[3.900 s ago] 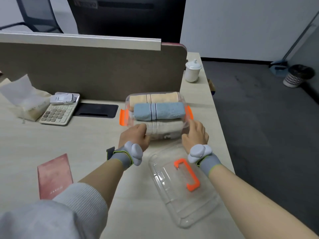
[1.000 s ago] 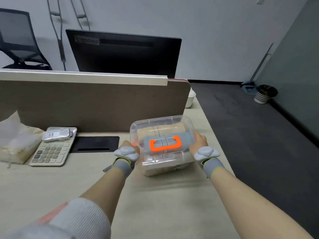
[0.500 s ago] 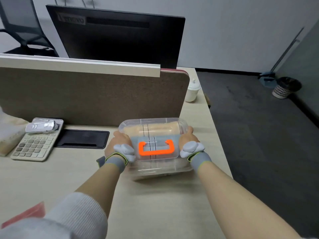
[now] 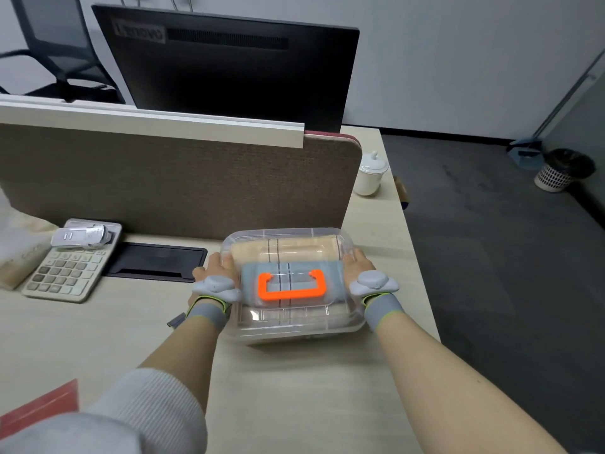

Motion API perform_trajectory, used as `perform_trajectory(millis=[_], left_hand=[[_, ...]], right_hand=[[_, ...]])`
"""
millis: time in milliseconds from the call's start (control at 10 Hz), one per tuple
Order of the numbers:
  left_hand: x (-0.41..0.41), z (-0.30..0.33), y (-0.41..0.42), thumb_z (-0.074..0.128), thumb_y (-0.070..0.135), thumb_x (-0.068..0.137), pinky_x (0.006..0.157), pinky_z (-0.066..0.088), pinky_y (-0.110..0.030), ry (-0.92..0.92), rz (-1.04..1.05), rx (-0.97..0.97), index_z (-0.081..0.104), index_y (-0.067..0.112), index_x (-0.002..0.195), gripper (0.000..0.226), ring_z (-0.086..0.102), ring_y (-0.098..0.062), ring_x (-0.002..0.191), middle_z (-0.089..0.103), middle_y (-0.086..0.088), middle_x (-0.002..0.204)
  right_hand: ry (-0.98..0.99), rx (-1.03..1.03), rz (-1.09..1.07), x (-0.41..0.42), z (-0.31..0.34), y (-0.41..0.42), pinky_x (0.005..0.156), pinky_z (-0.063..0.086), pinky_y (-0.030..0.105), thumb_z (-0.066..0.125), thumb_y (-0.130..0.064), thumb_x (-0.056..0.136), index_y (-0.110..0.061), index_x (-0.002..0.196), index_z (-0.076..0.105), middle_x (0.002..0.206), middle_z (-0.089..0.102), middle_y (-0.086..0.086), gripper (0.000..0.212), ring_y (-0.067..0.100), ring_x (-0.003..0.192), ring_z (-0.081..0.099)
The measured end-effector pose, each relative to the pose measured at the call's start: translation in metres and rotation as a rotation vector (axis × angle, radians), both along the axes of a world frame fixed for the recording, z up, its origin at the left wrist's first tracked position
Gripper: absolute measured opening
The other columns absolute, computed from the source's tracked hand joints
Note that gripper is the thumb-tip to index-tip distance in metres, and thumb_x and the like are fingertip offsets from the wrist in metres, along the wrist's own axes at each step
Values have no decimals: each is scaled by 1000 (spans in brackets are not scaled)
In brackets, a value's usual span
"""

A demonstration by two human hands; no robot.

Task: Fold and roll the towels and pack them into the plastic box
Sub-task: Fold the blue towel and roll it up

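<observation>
The clear plastic box [image 4: 327,326] stands on the desk in front of the divider, with its clear lid [image 4: 296,233] on and an orange handle [image 4: 291,287] lying flat on top. Through the plastic I see three rolled towels: a beige towel [image 4: 284,249] at the back, a blue towel [image 4: 331,279] in the middle and a cream towel [image 4: 288,315] at the front. My left hand [image 4: 214,267] grips the box's left side. My right hand [image 4: 358,262] grips its right side. The fingertips are hidden against the box walls.
A calculator [image 4: 65,273] with a small white device on it, a tissue pack [image 4: 16,244] and a black desk hatch [image 4: 157,262] lie left of the box. The fabric divider [image 4: 183,181] stands right behind it. A white lidded cup [image 4: 370,175] sits far right; the desk edge [image 4: 422,290] is close.
The lid, which lay on the desk beside the open box 3.9 s ago, now covers it. Over the last second both hands lowered the closed box.
</observation>
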State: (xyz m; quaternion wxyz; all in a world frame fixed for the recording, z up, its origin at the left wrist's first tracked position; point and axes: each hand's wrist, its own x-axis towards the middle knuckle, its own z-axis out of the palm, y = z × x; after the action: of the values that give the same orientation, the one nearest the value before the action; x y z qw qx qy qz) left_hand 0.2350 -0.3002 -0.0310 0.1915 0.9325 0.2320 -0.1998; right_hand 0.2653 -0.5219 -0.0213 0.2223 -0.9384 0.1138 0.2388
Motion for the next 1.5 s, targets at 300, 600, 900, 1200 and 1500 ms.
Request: perform_trajectory(millis=[300,600,900,1200,1500], left_hand=[[-7,12,-2,34,37,100,79,45,-32,-13,185,-52,41,21,138,42,55,-30,103,50,-11,97],[-6,-1,-7,36,25,99,75,41,-32,-209,332,-81,63,0,108,38,60,-33,104,64,-20,114],[-5,-4,-5,38,16,96,67,35,-25,-158,223,-57,55,8,94,19,44,-26,79,60,-12,96],[-4,-15,-12,42,21,99,74,30,-31,-290,213,-25,58,-4,118,35,57,-35,96,60,-24,120],[3,-20,-12,42,22,100,89,46,-41,-299,194,55,56,-4,119,36,58,-38,110,61,-23,119]], right_hand=[[-154,-8,-296,-2,-14,13,100,39,41,21,-34,102,-16,150,8,138,47,18,53,34,126,48],[-175,-79,-257,2,-18,17,98,43,37,27,-27,103,-1,128,47,133,52,19,41,35,124,51],[-189,-3,-245,-2,-9,5,95,43,32,32,-23,102,-5,125,55,130,56,18,37,34,121,53],[-59,137,-181,11,-12,-1,105,38,37,33,-27,98,-21,109,56,107,50,4,26,20,96,49],[-172,104,-270,6,-13,5,95,40,30,37,-16,98,-8,129,46,133,53,14,33,33,120,52]])
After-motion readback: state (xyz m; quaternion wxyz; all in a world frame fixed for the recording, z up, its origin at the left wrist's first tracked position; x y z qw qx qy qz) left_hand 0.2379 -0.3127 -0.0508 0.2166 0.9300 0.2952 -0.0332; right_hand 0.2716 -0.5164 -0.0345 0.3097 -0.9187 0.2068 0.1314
